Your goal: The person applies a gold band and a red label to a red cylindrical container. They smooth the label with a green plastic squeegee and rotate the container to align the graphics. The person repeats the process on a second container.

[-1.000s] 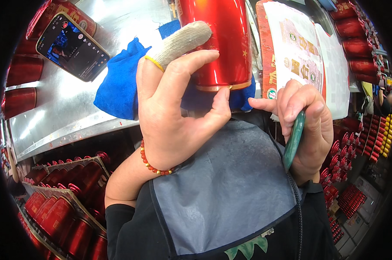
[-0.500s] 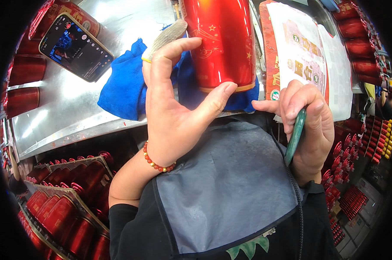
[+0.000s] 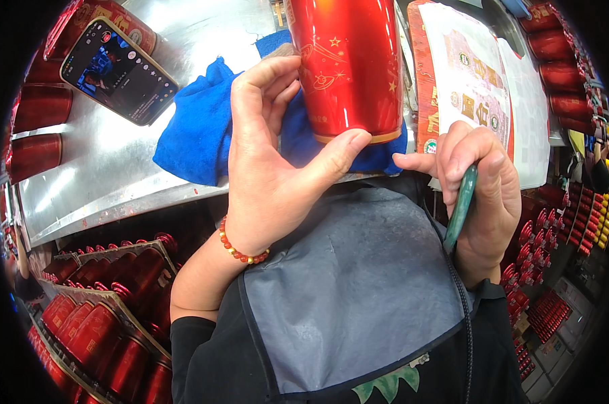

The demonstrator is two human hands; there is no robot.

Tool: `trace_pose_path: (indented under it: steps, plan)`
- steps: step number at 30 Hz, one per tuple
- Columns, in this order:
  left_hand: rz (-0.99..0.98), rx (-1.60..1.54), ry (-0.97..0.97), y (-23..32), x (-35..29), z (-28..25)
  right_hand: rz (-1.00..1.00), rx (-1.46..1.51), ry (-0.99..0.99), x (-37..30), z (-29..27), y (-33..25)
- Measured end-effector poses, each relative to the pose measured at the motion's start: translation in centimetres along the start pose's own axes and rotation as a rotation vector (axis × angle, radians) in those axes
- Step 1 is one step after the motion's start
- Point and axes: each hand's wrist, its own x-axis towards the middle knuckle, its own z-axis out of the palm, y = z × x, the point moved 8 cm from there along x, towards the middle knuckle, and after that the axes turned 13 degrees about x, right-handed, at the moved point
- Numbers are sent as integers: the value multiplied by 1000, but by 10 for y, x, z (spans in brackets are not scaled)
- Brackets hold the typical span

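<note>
A glossy red cylindrical container [image 3: 351, 74], with gold stars and a gold rim at its near end, lies over a blue cloth [image 3: 193, 138] on the metal table. My left hand [image 3: 271, 148] is curved against its left side, thumb at the rim and fingers bent beside the wall. The far fingertips, one with a grey knitted cover, are partly hidden. My right hand [image 3: 483, 178] is curled round a smooth, marbled green, slightly curved piece [image 3: 460, 209], whose full shape I cannot make out. Its outstretched finger points toward the container's near end, apart from it.
A phone with a lit screen [image 3: 119, 71] leans at the left against a red tin [image 3: 132, 30]. White printed sheets [image 3: 459, 67] lie at the right over a red board [image 3: 420, 40]. Crates of red cylinders [image 3: 92, 337] stand at the lower left, beneath the metal table edge [image 3: 116, 219].
The red container has shifted slightly right. My left fingers have curled in against its side, and the grey-covered finger is now mostly hidden behind it. My right hand has barely moved.
</note>
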Motion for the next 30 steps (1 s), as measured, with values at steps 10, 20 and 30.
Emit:
trace_pose_path:
  steps: [10, 20, 30]
  plan:
    - [19, -33, -45, 3, 1, -1, 3, 11, -9, 1, 1, 0]
    - [-10, -142, -55, 2, 1, -2, 46, 25, -41, 1, -2, -4]
    - [-91, -199, 16, -9, -1, -4, -234, -923, -249, 4, 31, -18]
